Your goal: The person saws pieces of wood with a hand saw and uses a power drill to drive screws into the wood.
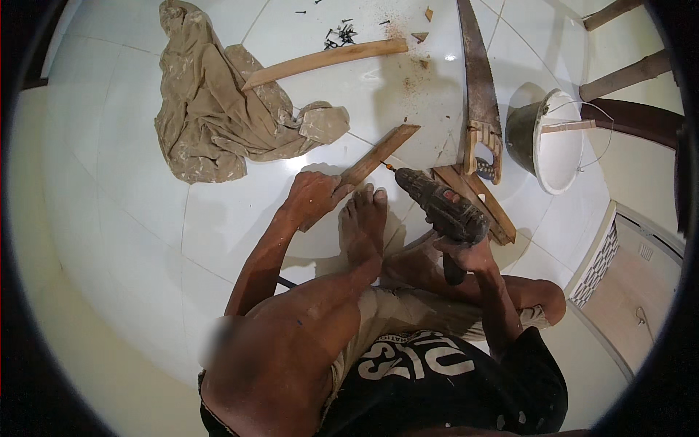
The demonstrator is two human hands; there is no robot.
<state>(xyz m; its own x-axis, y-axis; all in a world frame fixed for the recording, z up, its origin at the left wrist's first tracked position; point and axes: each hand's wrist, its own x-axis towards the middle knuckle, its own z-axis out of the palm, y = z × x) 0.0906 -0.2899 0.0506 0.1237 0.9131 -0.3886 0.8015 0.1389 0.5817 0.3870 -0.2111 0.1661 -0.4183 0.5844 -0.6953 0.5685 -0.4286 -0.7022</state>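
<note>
Fingers of our left hand [314,197] press down flat on the near end of the wood strip [368,164] at the frame's centre, curled over its edge and pinning it to the white tile floor [109,182]. Our bare foot [362,226] sits just beside that hand, toes at the strip, helping to hold it. Our right hand [466,255] is clenched around the grip of the dark cordless drill [440,207], right of centre, and the bit points up-left and meets the strip about midway along.

We judge the strip light, stiff and narrow, so it probably twists or skids on the glossy tile unless weighed down close to the bit. Thin wood like this may split near an end. The best hold looks to be flat from above, near the drilling point but clear of the bit. The drill looks heavier, its weight forward of the handle, so a full fist on the grip suits it.

Outward from there, more wood pieces [477,197] lie under the drill to the right, touching a rusty handsaw [480,87] that runs up toward the top edge. A bucket [546,138] tipped on its side lies at the right. A longer batten [328,62] lies near the top, with dark screws [338,35] and sawdust just above it. A crumpled tan cloth [218,109] fills the upper left.
</note>
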